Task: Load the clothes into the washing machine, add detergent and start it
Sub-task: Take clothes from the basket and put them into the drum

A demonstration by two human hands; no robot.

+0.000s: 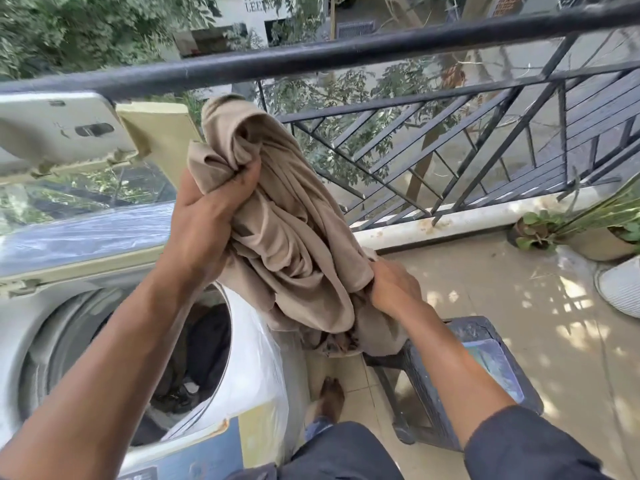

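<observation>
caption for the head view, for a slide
Both hands, left hand and right hand, grip a bunched beige garment above the open washing machine drum.

Left hand's fingers buried in beige garment folds. Garment hides what sits on dark chair under it. Drum contents dark, can't identify. Washing machine cut by left edge; control panel unreadable.

Sunlit balcony, beige tiled floor dappled with leaf shadows, black metal railing with diagonal bars, potted green plants by white kerb, trees beyond
</observation>
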